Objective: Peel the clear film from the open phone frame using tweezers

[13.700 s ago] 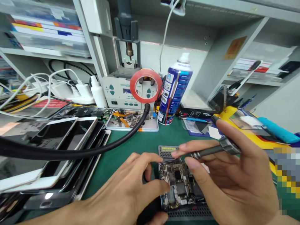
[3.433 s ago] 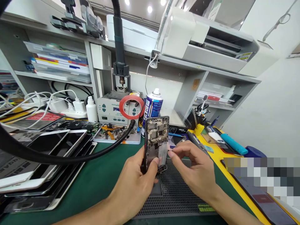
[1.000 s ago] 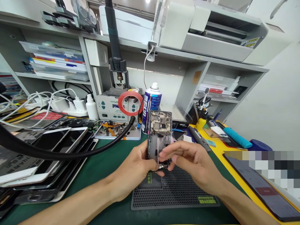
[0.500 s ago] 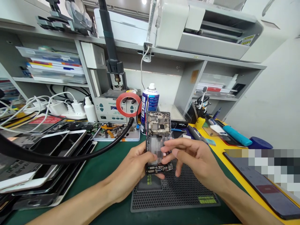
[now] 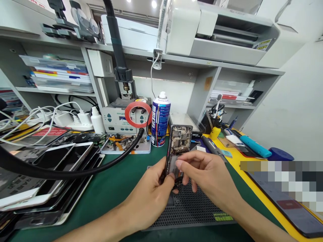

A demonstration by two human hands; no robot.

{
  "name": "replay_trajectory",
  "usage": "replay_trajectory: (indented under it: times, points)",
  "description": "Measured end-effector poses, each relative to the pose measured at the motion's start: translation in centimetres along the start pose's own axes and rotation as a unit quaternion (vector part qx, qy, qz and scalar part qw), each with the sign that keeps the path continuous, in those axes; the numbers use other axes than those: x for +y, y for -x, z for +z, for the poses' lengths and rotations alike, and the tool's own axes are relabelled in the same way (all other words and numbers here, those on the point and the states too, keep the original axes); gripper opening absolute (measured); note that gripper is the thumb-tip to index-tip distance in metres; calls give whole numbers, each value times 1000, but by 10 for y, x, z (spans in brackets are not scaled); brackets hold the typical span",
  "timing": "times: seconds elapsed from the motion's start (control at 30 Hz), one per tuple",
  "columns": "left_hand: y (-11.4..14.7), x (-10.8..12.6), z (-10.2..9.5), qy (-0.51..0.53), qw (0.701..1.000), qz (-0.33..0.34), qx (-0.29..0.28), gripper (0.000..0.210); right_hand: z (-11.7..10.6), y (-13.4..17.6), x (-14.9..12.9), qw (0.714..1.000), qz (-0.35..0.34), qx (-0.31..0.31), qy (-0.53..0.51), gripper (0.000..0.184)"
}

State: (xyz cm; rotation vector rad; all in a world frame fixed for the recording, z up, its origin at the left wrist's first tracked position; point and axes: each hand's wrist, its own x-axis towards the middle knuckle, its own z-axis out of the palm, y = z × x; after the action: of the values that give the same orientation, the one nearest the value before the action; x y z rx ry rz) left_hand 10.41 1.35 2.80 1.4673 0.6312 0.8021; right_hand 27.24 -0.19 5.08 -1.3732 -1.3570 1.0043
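Observation:
An opened smartphone (image 5: 180, 141) stands tilted upright above the work mat, its bare circuit board at the top and a hollow bay below. My left hand (image 5: 153, 191) is closed around its lower left side, the thumb lying over the front. At the bay's right side, the thumb and index finger of my right hand (image 5: 207, 169) are pinched together; what lies between them, if anything, is hidden. Under both hands is the black perforated mat (image 5: 194, 208), with green lettering near its right corner.
To the left lies a stack of phones and screens (image 5: 52, 174), crossed by a thick black hose (image 5: 83, 173). Behind the phone stand a blue spray can (image 5: 160, 121), a red tape roll (image 5: 128, 116) and a rework station (image 5: 111, 121). A dark phone (image 5: 295, 208) lies on the right.
My left hand has shifted right and turned the smartphone so it faces more sideways. The right hand's fingers, spread before, have come together in a pinch at the bay.

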Motion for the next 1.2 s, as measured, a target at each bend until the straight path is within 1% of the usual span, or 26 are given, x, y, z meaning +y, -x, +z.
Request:
replay_trajectory:
  times: [0.07, 0.17, 0.33, 0.5, 0.6, 0.73, 0.97, 1.1, 1.2]
  points:
    - [0, 0, 1, -17, 1000, 12, -3, 35, 0, 1, -1, 1000, -5, 3, 10, 26]
    - [0, 0, 2, -26, 1000, 8, 0, 35, 1, 2, -2, 1000, -25, 3, 18, 19]
    - [1, 0, 3, -36, 999, 5, 11, 39, 7, 5, -1, 995, -74, 43, 44, 12]
    - [2, 0, 2, -52, 999, 7, 11, 41, 8, 6, -1, 994, -76, 50, 58, 10]
    - [1, 0, 2, -54, 998, 15, 15, 40, 7, 5, -1, 996, -67, 35, 51, 8]
    - [0, 2, 2, -55, 998, 23, 19, 38, 6, 3, -1, 996, -67, 17, 50, 10]
    - [0, -2, 2, -39, 999, 10, 23, 37, 4, 1, 0, 997, -60, -14, 38, 7]
    - [-1, -3, 2, -42, 998, 26, 30, 33, 5, -1, 2, 995, -84, -26, 35, 9]
    - [-3, -4, 0, -48, 998, 33, 37, 26, 6, -3, 5, 996, -82, -45, 6, 10]
